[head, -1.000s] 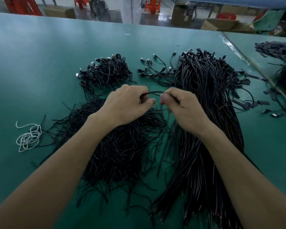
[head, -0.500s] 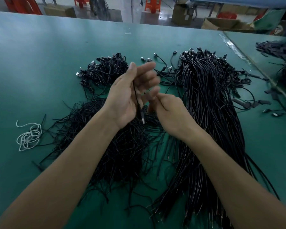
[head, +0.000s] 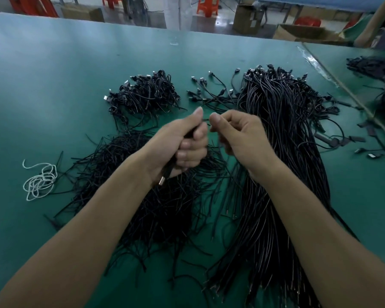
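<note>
My left hand [head: 185, 144] is curled in a fist round a black cable [head: 168, 172] folded in the palm, whose metal plug sticks out below the fist. My right hand [head: 242, 138] is just to its right, fingers curled, pinching the thin cable strand between thumb and forefinger near the left thumb. Both hands hover above a heap of short black ties [head: 147, 196]. A long bundle of black cables [head: 280, 152] runs under my right forearm, and a pile of coiled cables [head: 145, 94] lies further back on the left.
The green table [head: 53, 74] holds a white string tangle [head: 39, 181] at the left and loose plugs [head: 209, 90] between the piles. More black cables [head: 378, 70] and connectors [head: 365, 150] lie at the right beyond a seam. Boxes and red stools stand behind the table.
My left hand, open with straight fingers half a second ago, has closed into a fist round the cable. My right hand has lifted and now pinches the strand beside the left thumb.
</note>
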A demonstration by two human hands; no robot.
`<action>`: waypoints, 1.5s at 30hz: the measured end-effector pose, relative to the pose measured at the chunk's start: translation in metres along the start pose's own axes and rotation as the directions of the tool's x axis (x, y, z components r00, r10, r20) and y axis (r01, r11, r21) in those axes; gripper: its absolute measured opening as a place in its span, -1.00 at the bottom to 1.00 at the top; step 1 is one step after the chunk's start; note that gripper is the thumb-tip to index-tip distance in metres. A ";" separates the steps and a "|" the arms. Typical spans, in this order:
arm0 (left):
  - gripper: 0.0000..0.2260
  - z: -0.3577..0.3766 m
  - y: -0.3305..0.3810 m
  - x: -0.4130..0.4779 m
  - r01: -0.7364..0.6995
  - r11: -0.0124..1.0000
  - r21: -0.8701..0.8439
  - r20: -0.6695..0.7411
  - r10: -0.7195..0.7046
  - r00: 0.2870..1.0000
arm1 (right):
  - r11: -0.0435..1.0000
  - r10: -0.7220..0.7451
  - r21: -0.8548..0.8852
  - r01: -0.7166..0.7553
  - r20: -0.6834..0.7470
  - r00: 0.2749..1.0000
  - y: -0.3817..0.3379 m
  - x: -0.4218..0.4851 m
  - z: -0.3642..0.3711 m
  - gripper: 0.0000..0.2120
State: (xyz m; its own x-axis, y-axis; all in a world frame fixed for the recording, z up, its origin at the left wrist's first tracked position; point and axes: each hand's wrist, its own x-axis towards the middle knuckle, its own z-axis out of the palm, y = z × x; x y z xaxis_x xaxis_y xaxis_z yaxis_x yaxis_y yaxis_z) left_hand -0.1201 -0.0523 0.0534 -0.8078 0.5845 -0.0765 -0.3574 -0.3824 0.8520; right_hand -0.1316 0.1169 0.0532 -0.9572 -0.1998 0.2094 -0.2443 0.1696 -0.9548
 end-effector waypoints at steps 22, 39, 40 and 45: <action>-0.56 -0.004 0.012 -0.013 0.118 0.989 -0.084 0.067 -0.113 0.991 | 0.988 -0.113 0.111 0.104 0.073 0.991 -0.008 -0.002 0.009 -0.81; -0.54 0.003 -0.008 -0.004 0.037 0.737 0.675 -0.264 0.194 0.945 | 0.869 -0.131 -0.446 0.214 0.211 0.969 -0.027 -0.010 -0.012 -0.87; -0.51 0.004 -0.007 -0.007 0.054 0.769 0.637 -0.260 0.149 0.954 | 0.893 -0.143 -0.403 0.199 0.165 0.976 -0.026 -0.009 -0.015 -0.90; -0.55 0.004 0.000 -0.016 0.077 0.928 0.364 -0.070 -0.055 0.996 | 0.991 -0.080 -0.078 0.107 0.290 0.954 -0.021 -0.007 -0.014 -0.90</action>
State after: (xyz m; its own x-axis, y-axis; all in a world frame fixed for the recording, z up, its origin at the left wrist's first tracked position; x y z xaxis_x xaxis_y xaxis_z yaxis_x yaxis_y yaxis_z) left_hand -0.1058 -0.0591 0.0569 -0.8177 0.5532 -0.1595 -0.2232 -0.0493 0.9735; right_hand -0.1219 0.1286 0.0746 -0.8481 -0.4842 0.2151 -0.3569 0.2221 -0.9074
